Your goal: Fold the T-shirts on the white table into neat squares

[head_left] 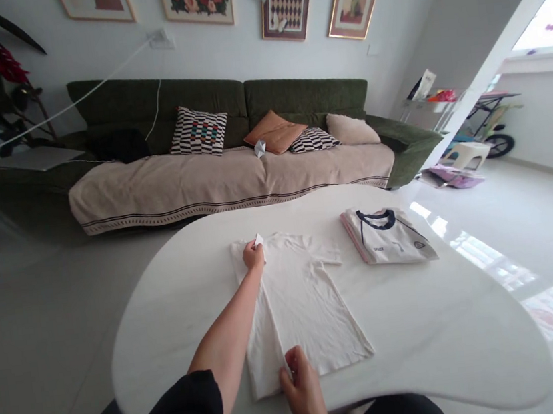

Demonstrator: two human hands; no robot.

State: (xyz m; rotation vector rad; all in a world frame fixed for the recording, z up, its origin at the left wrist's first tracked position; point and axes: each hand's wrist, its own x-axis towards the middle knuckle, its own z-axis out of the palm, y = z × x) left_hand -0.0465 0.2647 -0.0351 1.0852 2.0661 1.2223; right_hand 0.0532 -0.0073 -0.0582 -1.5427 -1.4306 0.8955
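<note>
Black sleeves point(181, 413) fill the lower edge of the frame, where the right hand point(302, 382) pinches the near hem of a white T-shirt point(298, 305) on a white table point(449, 340). At centre, the left hand point(253, 255) grips the shirt's collar end, beside a small label. One side is folded inward; one sleeve lies flat toward the right. Right of centre sits one stack of folded shirts point(388, 235); how many it holds is hard to make out. Behind, a green sofa point(223, 99) carries four cushions. Four framed pictures point(286, 1) are cut off at the top.
</note>
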